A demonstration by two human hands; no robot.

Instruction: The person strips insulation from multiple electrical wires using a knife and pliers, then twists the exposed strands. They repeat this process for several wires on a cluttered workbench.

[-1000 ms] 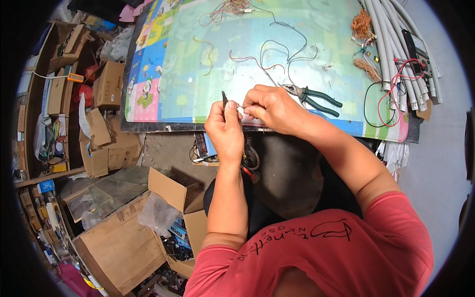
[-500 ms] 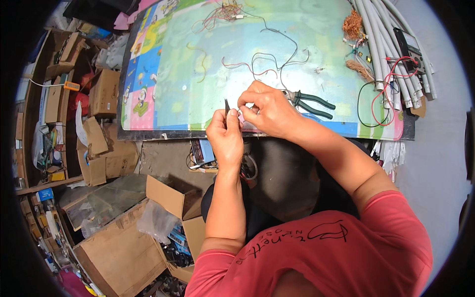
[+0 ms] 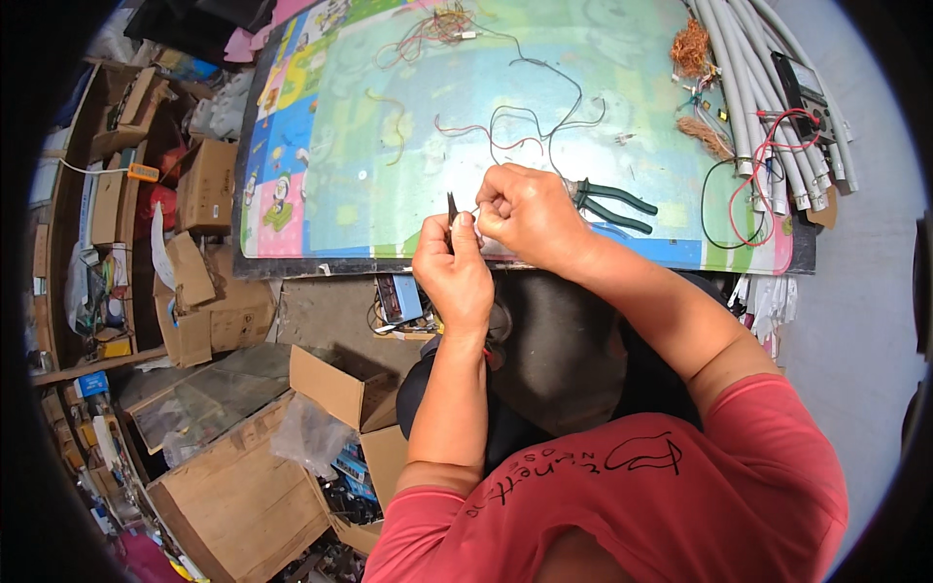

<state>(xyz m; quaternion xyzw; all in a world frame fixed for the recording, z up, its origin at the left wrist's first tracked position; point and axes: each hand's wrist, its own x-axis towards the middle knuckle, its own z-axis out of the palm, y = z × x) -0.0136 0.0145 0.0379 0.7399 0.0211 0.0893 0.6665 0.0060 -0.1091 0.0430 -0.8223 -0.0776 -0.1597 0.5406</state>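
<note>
Head view: looking down on a bright mat point(image 3: 389, 126) on the tabletop, with its dark near edge point(image 3: 369, 264) just past both hands. Lots of bare mat beyond the hands, with thin wires point(image 3: 530, 121) curled across it. Pliers point(image 3: 612, 204) with green handles lying just right of the right hand point(image 3: 530, 219), close but not touching as far as can be told. Grey pipes point(image 3: 753, 78) and a red wire point(image 3: 768, 165) along the right edge of the mat. Cardboard boxes point(image 3: 209, 185) piled off the left edge, more boxes point(image 3: 243, 486) down low on the left. Bare grey floor point(image 3: 855, 321) on the right.

Both hands up close together, over the near edge. Small dark tool point(image 3: 452, 207) standing up, pinched in the left hand point(image 3: 455, 277) with fingers point(image 3: 439, 238) shut tight around it. Tiny pale wire end point(image 3: 473, 213) right between the two hands, just beside the tool tip. Right hand curled into a near fist, fingers point(image 3: 496, 199) closed narrow on that wire end. Hands almost touching each other.
</note>
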